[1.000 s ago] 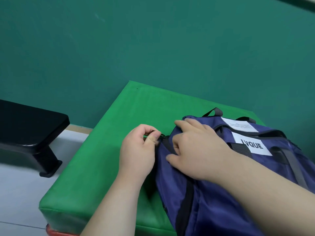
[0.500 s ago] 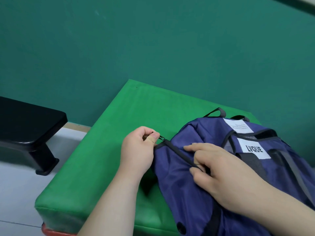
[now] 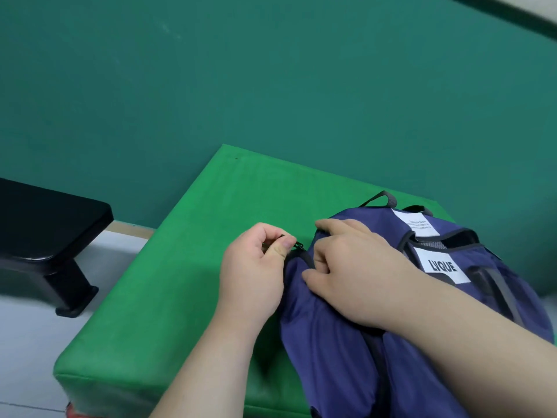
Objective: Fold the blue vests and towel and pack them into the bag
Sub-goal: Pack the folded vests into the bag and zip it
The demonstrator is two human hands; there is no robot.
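**Zip pull pinched at the bag's corner: risk of a jammed zip.**
The left grip [image 3: 256, 279] pinches the zip pull [image 3: 298, 244] at one end of the bag [image 3: 331, 342], which lies on the green worktop [image 3: 187, 282]. The right grip [image 3: 355, 273] clutches the cloth just beside the zip. No vests or towel show. Slack cloth could probably be drawn into the slider and jam it. If the right grip's hold slips, the bag may slide with the pull instead of the zip running.
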